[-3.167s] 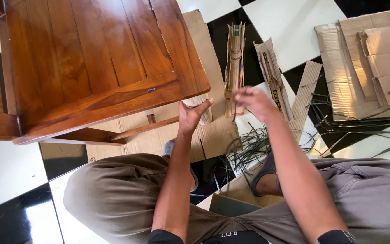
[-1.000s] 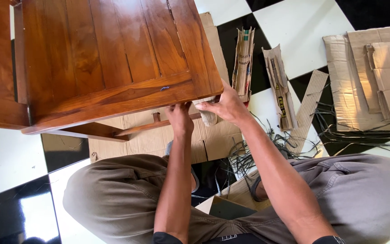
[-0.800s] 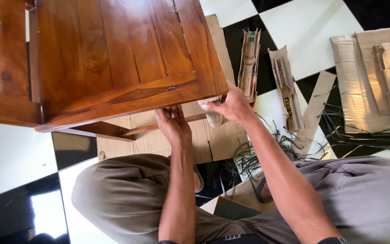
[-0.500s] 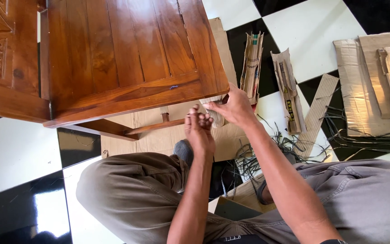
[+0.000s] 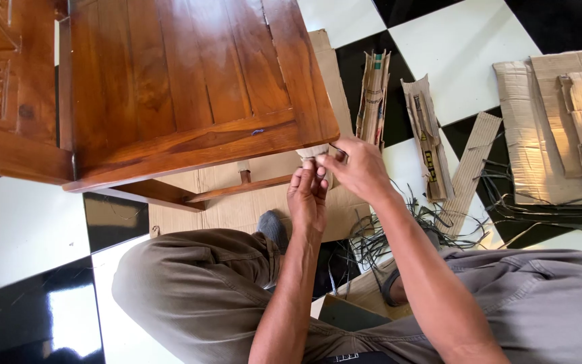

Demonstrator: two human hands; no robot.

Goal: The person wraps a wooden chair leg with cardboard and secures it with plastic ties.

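- Left hand, at centre frame, has its fingers curled and pinched against the cardboard wrap on the chair leg, just under the front corner of the wooden chair.
- Right hand meets it from the right, fingertips closed on the same wrap; whether a black strap is held there cannot be told.
- Cardboard wrap: sits at centre frame, mostly hidden by the seat corner and both hands. Judged light and bendable, and likely to spring open if released; best held around the outside, pressed to the leg.
- Its long axis appears to follow the leg, running away from the camera toward the floor; only the upper end shows.
- Folded cardboard pieces lie at upper centre, long axes pointing up-frame.
- Black straps lie tangled right of centre; flat cardboard sheets sit at upper right.
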